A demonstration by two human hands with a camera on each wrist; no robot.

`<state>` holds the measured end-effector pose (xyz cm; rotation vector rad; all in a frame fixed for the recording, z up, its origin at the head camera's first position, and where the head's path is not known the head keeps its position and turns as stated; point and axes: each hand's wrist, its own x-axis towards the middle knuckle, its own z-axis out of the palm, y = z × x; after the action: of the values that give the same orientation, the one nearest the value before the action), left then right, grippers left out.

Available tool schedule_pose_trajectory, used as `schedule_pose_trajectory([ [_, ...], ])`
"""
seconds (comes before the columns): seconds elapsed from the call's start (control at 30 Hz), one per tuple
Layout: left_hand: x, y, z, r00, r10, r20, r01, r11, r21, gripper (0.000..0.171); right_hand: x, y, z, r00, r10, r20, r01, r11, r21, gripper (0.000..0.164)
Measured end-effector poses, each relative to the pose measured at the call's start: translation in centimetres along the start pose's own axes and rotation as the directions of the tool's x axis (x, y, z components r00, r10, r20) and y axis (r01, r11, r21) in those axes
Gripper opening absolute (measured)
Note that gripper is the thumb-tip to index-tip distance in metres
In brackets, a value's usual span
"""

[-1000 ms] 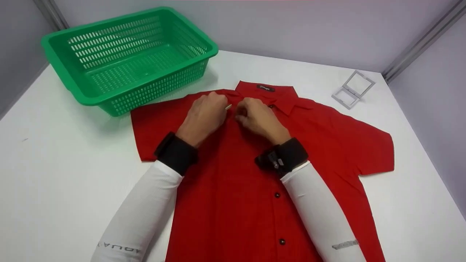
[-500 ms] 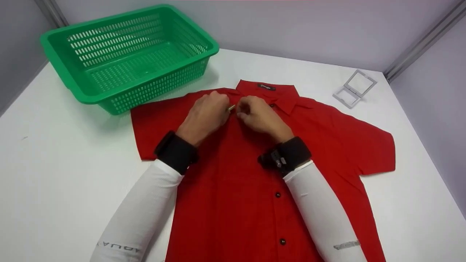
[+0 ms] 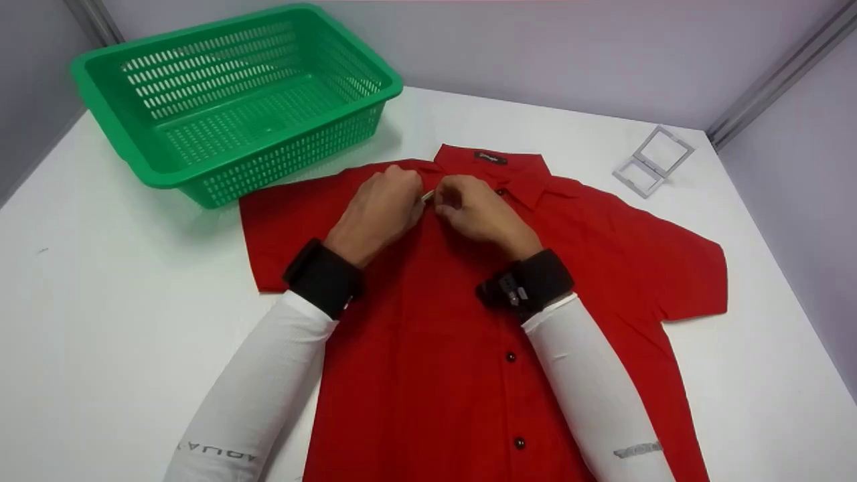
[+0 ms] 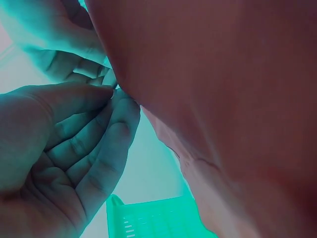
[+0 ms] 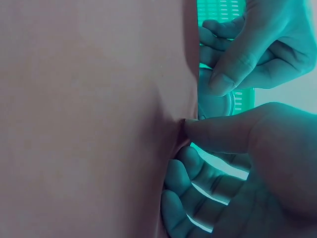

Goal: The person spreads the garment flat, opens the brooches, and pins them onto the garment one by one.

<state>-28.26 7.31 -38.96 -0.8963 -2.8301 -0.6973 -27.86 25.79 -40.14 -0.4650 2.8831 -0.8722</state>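
A red short-sleeved shirt point(image 3: 442, 348) lies spread on the table, collar towards the back wall. Over its upper chest, just below the collar, my two hands meet. The left hand point(image 3: 378, 211) pinches a small flat piece with a pale edge point(image 3: 428, 197); in the right wrist view it looks like a round badge point(image 5: 218, 105) under the thumb. My right hand point(image 3: 485, 214) pinches a fold of the shirt, its thumb point(image 5: 218, 133) dimpling the cloth. The badge's far side is hidden by the fingers and cloth.
A green perforated basket point(image 3: 294, 150) stands at the back left, close to the shirt's left sleeve. An opened clear hinged case point(image 3: 653, 163) lies at the back right. Black buttons point(image 3: 519, 443) run down the shirt front. Walls bound the table behind and at the sides.
The left hand has brought the pale-edged badge slightly rightward, closer to the right hand's fingertips. The right hand keeps its hold on the cloth nearly in place. The head view has tilted slightly.
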Motion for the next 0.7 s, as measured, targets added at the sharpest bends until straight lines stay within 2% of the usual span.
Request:
schedule_pose_trajectory([
  [0.47, 0.05, -0.11, -0.41, 0.999, 0.001, 0.038, 0.0, 1.0, -0.021, 0.023, -0.04, 0.01, -0.01, 0.999, 0.034, 0.005, -0.034, 0.999, 0.017, 0.007],
  [0.7, 0.05, -0.43, -0.4, 0.997, 0.066, 0.035, -0.067, 0.997, 0.027, 0.026, -0.12, -0.09, -0.03, 0.998, 0.062, 0.013, -0.062, 0.998, 0.014, 0.008],
])
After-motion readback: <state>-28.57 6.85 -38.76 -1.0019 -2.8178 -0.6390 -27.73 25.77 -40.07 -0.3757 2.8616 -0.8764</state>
